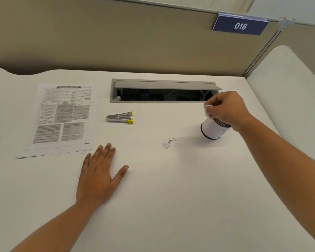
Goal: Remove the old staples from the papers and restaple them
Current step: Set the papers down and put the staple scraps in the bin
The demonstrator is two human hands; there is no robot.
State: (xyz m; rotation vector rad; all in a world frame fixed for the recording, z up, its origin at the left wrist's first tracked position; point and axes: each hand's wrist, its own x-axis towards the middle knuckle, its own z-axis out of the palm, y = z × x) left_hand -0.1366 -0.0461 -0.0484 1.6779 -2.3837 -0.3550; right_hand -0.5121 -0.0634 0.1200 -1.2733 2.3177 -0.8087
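A stack of printed papers lies flat at the left of the white desk. A silver stapler with yellow tips rests to the right of the papers. Several pulled staples and a paper scrap are scattered mid-desk. My left hand lies flat, fingers spread, just below the papers' lower right corner, holding nothing. My right hand hovers over a mesh cup lined with white paper, its fingers pinching a small white scrap above the cup's rim.
An open grey cable tray is sunk into the desk behind the stapler. A beige partition with a blue "016" sign stands at the back. A second desk surface adjoins on the right.
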